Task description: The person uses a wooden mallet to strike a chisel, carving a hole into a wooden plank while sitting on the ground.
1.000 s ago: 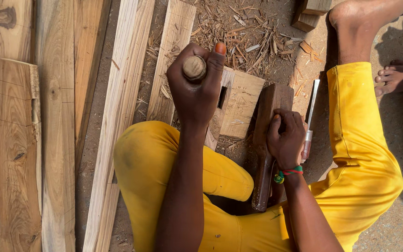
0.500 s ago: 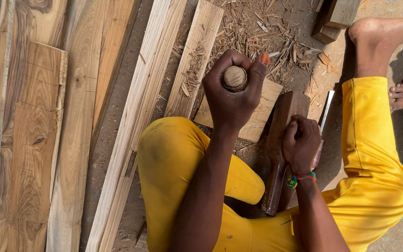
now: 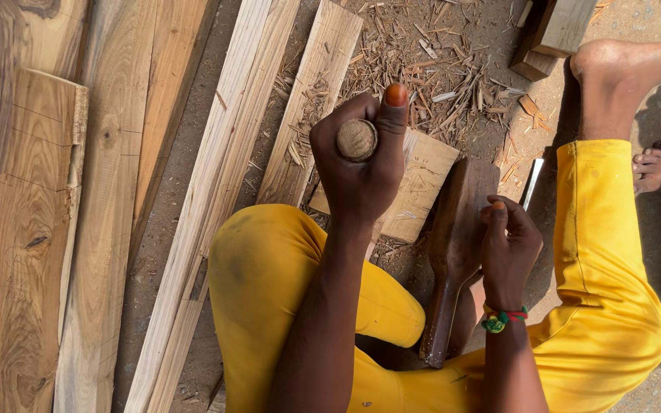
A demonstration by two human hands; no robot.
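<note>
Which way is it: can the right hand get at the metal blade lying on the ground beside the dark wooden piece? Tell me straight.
Probably yes. The right hand rests on the dark wooden piece, and the metal blade lies just beyond its fingers on the ground, with nothing over it. The left hand grips a round wooden handle elsewhere.

Outdoor work area in strong sunlight: bare dirt ground, long planks laid side by side at left, wood shavings scattered, wooden blocks at upper right.

Yellow trousers; red-green wristband; pale, brown-grained planks.
</note>
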